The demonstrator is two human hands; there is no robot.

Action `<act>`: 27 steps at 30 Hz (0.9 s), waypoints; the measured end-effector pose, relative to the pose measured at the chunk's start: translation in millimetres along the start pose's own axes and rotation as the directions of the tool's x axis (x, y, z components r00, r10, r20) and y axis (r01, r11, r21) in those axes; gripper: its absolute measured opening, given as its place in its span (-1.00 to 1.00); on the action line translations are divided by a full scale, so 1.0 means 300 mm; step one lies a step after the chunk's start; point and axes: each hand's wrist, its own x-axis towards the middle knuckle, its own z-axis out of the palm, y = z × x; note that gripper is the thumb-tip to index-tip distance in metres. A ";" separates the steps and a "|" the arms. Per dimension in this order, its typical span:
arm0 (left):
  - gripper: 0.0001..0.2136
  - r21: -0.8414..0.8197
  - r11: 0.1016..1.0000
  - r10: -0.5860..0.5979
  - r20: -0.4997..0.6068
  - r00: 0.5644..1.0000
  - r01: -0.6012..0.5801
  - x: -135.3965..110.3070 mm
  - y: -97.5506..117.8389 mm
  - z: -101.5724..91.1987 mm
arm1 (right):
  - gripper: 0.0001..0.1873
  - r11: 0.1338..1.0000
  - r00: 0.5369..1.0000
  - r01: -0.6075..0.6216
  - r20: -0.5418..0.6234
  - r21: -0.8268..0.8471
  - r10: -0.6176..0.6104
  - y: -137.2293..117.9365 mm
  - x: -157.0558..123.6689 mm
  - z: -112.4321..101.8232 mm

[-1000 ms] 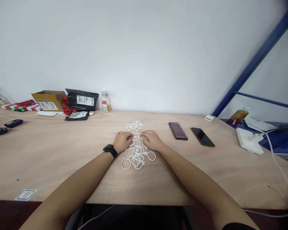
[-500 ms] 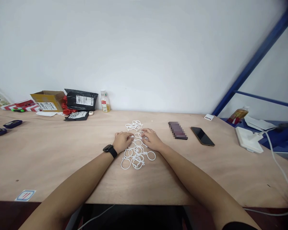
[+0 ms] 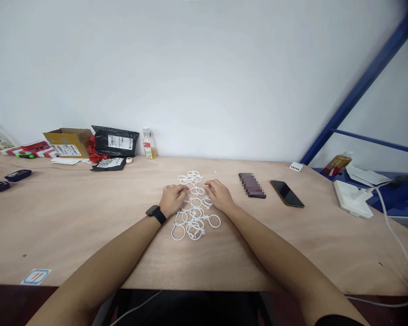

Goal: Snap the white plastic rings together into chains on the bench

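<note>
Many thin white rings with small eyelets, which look like curtain rings [image 3: 196,203], lie loosely overlapping on the wooden table [image 3: 245,253]. A smaller cluster of the same rings [image 3: 190,177] sits farther back. My left hand [image 3: 172,199], with a black watch [image 3: 155,213] on the wrist, rests at the left edge of the rings, fingers bent and loosely apart. On the opposite side, my right hand [image 3: 219,195] has its fingers loosely extended beside the rings and partly covers a few. Between the two hands lies an overlapping pair of rings [image 3: 197,191], with neither hand gripping it.
Two phones, one pixelated [image 3: 252,185] and one dark [image 3: 287,194], lie to the right, near a white power strip [image 3: 352,198] and its cable. Back left are a cardboard box [image 3: 68,142], black parcel bags [image 3: 115,142] and a bottle [image 3: 149,144]. A blue frame [image 3: 360,86] stands right.
Both hands have drawn slightly apart, the right one moving a little to the right. The overlapping pair of rings between them now lies uncovered on the table.
</note>
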 end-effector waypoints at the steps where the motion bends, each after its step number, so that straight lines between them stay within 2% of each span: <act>1: -0.76 0.001 1.000 0.005 0.003 1.000 -0.005 0.000 0.003 -0.002 | -0.76 1.000 1.000 0.021 0.019 -0.010 -0.021 -0.007 0.000 -0.001; 5: -0.75 0.024 1.000 0.007 0.008 1.000 -0.007 0.000 0.012 -0.007 | -0.64 0.992 0.979 0.096 0.186 -0.078 -0.080 -0.044 0.002 -0.003; 8: -0.75 0.025 1.000 0.010 0.013 1.000 -0.010 -0.002 0.017 -0.011 | -0.59 0.990 0.964 0.096 0.259 -0.099 -0.067 -0.055 0.002 0.000; 11: -0.75 0.016 1.000 0.018 0.012 1.000 -0.019 -0.005 0.021 -0.013 | -0.59 0.995 0.962 0.019 0.273 -0.100 0.010 -0.046 0.002 0.006; 15: -0.76 0.010 0.999 0.032 0.012 0.999 -0.032 -0.005 0.018 -0.012 | -0.75 0.992 0.962 -0.102 0.248 -0.074 0.117 -0.025 0.004 0.011; 17: -0.78 0.007 0.999 0.042 0.017 0.999 -0.042 -0.004 0.014 -0.010 | -0.76 0.990 0.965 -0.130 0.222 -0.061 0.141 -0.019 0.005 0.010; 20: -0.79 0.002 0.999 0.053 0.017 0.998 -0.053 -0.001 0.009 -0.009 | -0.68 0.990 0.969 -0.117 0.212 -0.072 0.130 -0.018 0.005 0.008; 23: -0.78 -0.010 0.998 0.069 0.029 0.997 -0.069 0.000 0.013 -0.012 | -0.62 0.992 0.958 -0.075 0.268 -0.098 0.099 -0.026 0.005 0.005; 27: -0.76 -0.002 0.995 0.095 0.073 0.993 -0.095 -0.003 0.029 -0.019 | -0.66 0.995 0.942 -0.042 0.328 -0.091 0.070 -0.038 0.006 0.003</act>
